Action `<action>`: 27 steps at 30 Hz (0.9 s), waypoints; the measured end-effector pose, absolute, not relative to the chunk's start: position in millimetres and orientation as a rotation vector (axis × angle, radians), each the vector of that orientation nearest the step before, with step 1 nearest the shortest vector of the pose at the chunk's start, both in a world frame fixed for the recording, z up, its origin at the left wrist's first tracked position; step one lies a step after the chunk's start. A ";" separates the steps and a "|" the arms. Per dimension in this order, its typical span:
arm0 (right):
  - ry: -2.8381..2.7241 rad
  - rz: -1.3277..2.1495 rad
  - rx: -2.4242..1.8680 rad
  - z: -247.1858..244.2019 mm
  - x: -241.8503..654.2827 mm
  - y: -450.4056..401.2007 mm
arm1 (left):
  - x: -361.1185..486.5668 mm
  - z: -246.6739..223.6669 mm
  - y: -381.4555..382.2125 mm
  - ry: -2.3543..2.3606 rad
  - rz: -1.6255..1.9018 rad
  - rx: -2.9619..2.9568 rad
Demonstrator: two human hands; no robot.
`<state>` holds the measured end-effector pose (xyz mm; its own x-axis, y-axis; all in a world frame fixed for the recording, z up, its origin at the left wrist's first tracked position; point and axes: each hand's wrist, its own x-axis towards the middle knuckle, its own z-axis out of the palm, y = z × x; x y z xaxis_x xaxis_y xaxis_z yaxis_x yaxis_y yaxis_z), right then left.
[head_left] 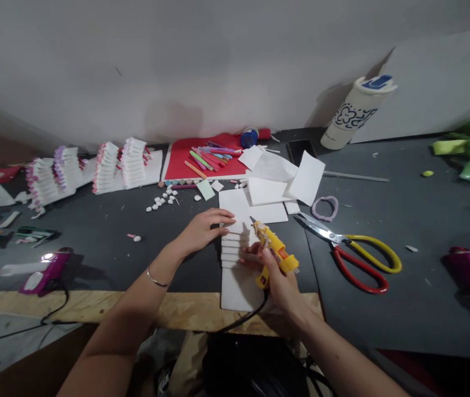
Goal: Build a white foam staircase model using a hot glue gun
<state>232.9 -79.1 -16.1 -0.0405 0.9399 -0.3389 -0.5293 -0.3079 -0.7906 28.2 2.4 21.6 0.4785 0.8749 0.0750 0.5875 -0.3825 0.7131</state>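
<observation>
A yellow hot glue gun (276, 247) is gripped in my right hand (282, 281), its dark nozzle pointing up and left over a white board (241, 289). Several white strips (235, 249) lie in stepped rows across that board. My left hand (201, 232) rests at the board's left edge, fingers stretched out and apart, fingertips on the white surface near the top strip. Part of the board and strips is hidden under my right hand. A black cord runs down from the glue gun past the table edge.
White paper pieces (265, 190) lie beyond the board. Large scissors (334, 238) with red and yellow handles sit at right, beside a lilac hair tie (325, 208). Markers (214, 157) lie on red sheet. A tumbler (354, 113) stands behind; a purple plug strip (47, 273) is at left.
</observation>
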 end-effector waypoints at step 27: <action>-0.586 1.631 -1.022 -17.0 234.0 -79.5 | 27.3 21.9 1.2 1.206 0.582 2.094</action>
<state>234.0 -79.5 -17.0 -0.0593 0.9441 -0.3242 -0.5218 -0.3062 -0.7963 27.3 1.2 21.9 0.4797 0.8755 0.0580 0.5900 -0.3708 0.7172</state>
